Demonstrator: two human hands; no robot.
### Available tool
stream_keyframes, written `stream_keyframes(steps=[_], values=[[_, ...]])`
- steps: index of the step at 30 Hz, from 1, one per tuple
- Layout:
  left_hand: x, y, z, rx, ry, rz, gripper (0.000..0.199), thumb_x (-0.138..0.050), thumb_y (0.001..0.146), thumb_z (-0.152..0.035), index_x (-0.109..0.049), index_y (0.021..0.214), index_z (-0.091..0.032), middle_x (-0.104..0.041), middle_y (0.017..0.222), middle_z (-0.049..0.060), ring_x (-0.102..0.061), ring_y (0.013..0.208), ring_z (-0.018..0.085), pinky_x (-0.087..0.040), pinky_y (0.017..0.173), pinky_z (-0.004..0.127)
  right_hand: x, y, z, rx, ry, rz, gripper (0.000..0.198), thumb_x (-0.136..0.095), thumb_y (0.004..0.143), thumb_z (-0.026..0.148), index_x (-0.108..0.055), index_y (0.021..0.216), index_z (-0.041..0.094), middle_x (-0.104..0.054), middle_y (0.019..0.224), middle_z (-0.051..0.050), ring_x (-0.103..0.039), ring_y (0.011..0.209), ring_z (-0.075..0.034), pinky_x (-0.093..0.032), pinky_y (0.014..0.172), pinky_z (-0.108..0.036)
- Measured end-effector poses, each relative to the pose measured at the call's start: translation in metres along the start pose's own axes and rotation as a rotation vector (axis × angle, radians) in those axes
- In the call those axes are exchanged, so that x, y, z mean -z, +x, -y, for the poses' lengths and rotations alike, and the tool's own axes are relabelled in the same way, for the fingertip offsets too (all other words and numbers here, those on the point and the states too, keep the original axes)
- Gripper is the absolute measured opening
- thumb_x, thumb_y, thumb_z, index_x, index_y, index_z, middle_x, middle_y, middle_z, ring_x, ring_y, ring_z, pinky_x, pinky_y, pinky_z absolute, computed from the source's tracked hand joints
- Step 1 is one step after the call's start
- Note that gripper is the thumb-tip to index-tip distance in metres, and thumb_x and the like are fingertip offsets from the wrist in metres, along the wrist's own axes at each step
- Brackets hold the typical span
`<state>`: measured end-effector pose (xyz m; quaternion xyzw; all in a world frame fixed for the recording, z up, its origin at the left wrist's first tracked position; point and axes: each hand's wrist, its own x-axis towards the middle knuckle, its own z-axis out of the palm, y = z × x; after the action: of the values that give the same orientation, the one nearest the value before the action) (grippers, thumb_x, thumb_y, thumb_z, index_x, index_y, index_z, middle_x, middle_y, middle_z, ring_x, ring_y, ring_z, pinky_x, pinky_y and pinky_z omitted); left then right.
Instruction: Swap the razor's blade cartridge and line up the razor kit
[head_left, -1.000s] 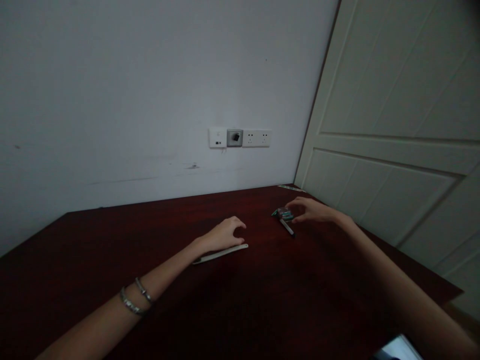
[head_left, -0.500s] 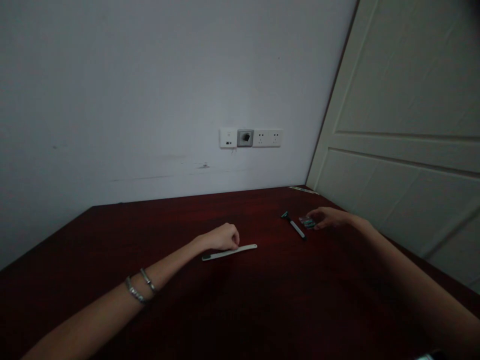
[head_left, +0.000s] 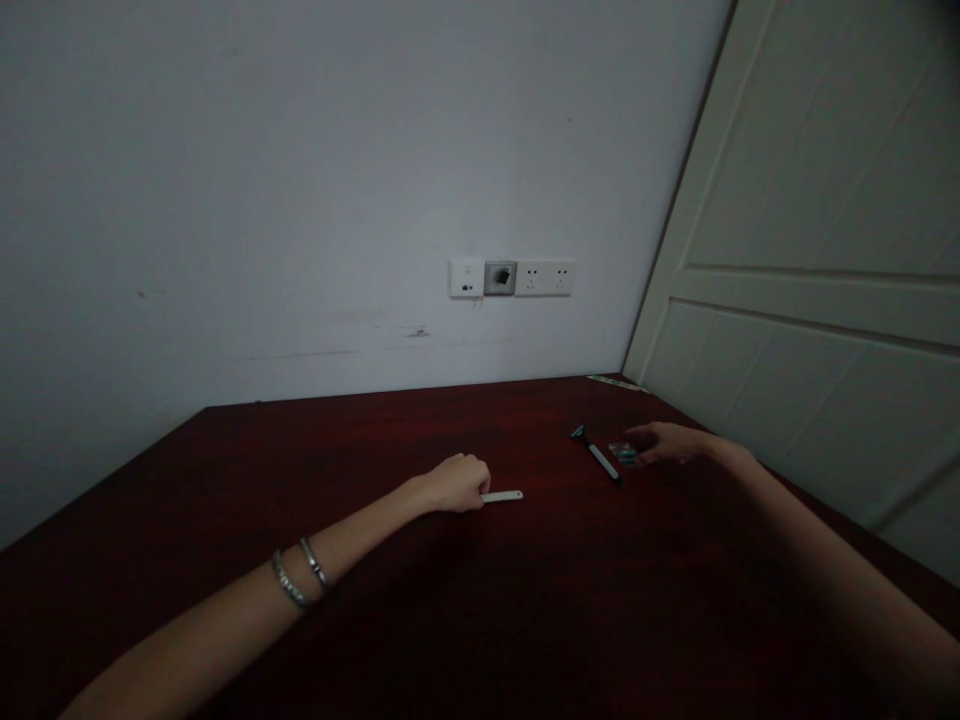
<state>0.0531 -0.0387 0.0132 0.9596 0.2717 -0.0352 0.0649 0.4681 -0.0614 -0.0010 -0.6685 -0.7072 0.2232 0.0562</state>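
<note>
My left hand [head_left: 459, 483] is closed over a slim white toothbrush [head_left: 504, 496] on the dark red table. Only the handle end with its small hole sticks out past my fingers; the other end is hidden under the hand. Farther right, my right hand [head_left: 667, 443] rests with thumb and fingers apart at the right edge of a small clear pack [head_left: 624, 455] with bluish-green pieces inside. The pack appears to lie flat. Just left of it lies a razor [head_left: 602, 462] with a grey and black handle, its green head pointing away from me.
The wooden table [head_left: 360, 620] meets a white wall [head_left: 300, 200] at the back. Sockets and switches [head_left: 511, 278] are set in that wall. A pale panelled door [head_left: 795, 230] stands along the right edge. A thin printed strip [head_left: 618, 382] lies in the far right corner.
My left hand has lowered and closed over the toothbrush, covering its dark end. The clear pack sits slightly lower, and my right fingers have loosened around it. The view has shifted slightly.
</note>
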Motion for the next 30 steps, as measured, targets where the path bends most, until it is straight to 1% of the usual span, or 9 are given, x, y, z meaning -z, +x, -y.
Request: stream_keyframes(steps=[4,6,8,11,15,18,22,26,30], values=[[-0.004,-0.001,0.006,-0.195,0.228,-0.141,0.012,-0.054,0.076,-0.015,-0.065,0.073,-0.017,-0.065,0.074,0.005,-0.058,0.076,0.019,-0.038,0.070,0.030,0.000,-0.003,0.038,0.051,-0.102,-0.209,0.048,-0.061,0.065,0.036,-0.065,0.106,0.010,-0.061,0.113,-0.016,-0.055,0.104,-0.030,-0.041,0.090,-0.037],[-0.004,-0.002,0.008,-0.253,0.343,-0.224,0.012,-0.051,0.079,-0.016,-0.063,0.076,-0.015,-0.064,0.078,0.007,-0.056,0.079,0.019,-0.037,0.070,0.030,-0.006,-0.007,0.070,0.151,-0.080,-0.211,0.038,-0.056,0.070,0.032,-0.067,0.101,0.013,-0.065,0.105,-0.013,-0.060,0.095,-0.025,-0.044,0.085,-0.034],[-0.003,-0.003,0.007,-0.283,0.457,-0.294,0.012,-0.050,0.082,-0.015,-0.060,0.077,-0.013,-0.063,0.079,0.008,-0.054,0.080,0.020,-0.036,0.070,0.031,-0.018,-0.013,0.107,0.216,-0.010,-0.233,0.032,-0.052,0.074,0.031,-0.068,0.097,0.016,-0.068,0.095,-0.009,-0.062,0.083,-0.020,-0.047,0.077,-0.030],[-0.002,-0.003,0.004,-0.308,0.596,-0.358,0.011,-0.048,0.083,-0.013,-0.058,0.078,-0.012,-0.060,0.080,0.008,-0.051,0.082,0.020,-0.034,0.070,0.031,-0.042,-0.022,0.161,0.309,0.044,-0.298,0.028,-0.051,0.077,0.030,-0.069,0.092,0.016,-0.069,0.090,-0.008,-0.062,0.079,-0.018,-0.046,0.072,-0.027],[-0.004,0.004,0.001,-0.329,0.696,-0.417,0.012,-0.046,0.085,-0.013,-0.057,0.081,-0.011,-0.059,0.081,0.009,-0.049,0.083,0.021,-0.032,0.069,0.032,-0.073,-0.030,0.206,0.293,-0.061,-0.372,0.023,-0.054,0.078,0.031,-0.070,0.086,0.016,-0.069,0.083,-0.009,-0.063,0.074,-0.019,-0.043,0.066,-0.026],[-0.007,0.013,-0.001,-0.359,0.707,-0.458,0.014,-0.044,0.086,-0.012,-0.057,0.082,-0.010,-0.059,0.080,0.009,-0.048,0.082,0.021,-0.031,0.067,0.032,-0.088,-0.032,0.218,0.197,-0.185,-0.427,0.022,-0.055,0.078,0.033,-0.069,0.081,0.016,-0.068,0.084,-0.011,-0.063,0.078,-0.022,-0.041,0.066,-0.026],[-0.011,0.024,-0.006,-0.394,0.711,-0.490,0.016,-0.043,0.087,-0.012,-0.057,0.081,-0.010,-0.058,0.079,0.010,-0.048,0.080,0.021,-0.031,0.067,0.032,-0.097,-0.029,0.221,0.114,-0.302,-0.412,0.024,-0.053,0.081,0.035,-0.066,0.077,0.015,-0.067,0.084,-0.013,-0.064,0.076,-0.022,-0.040,0.060,-0.024],[-0.009,0.031,-0.013,-0.418,0.700,-0.509,0.016,-0.042,0.086,-0.010,-0.057,0.081,-0.009,-0.058,0.079,0.009,-0.049,0.080,0.021,-0.032,0.068,0.032,-0.098,-0.028,0.219,0.089,-0.393,-0.387,0.018,-0.052,0.080,0.028,-0.065,0.077,0.016,-0.067,0.084,-0.013,-0.064,0.076,-0.023,-0.040,0.059,-0.025],[-0.007,0.038,-0.017,-0.429,0.643,-0.521,0.018,-0.040,0.087,-0.010,-0.057,0.084,-0.009,-0.059,0.081,0.010,-0.051,0.082,0.021,-0.034,0.070,0.032,-0.096,-0.030,0.215,0.097,-0.388,-0.421,0.022,-0.047,0.082,0.026,-0.066,0.078,0.014,-0.067,0.082,-0.015,-0.064,0.076,-0.024,-0.041,0.061,-0.026]])
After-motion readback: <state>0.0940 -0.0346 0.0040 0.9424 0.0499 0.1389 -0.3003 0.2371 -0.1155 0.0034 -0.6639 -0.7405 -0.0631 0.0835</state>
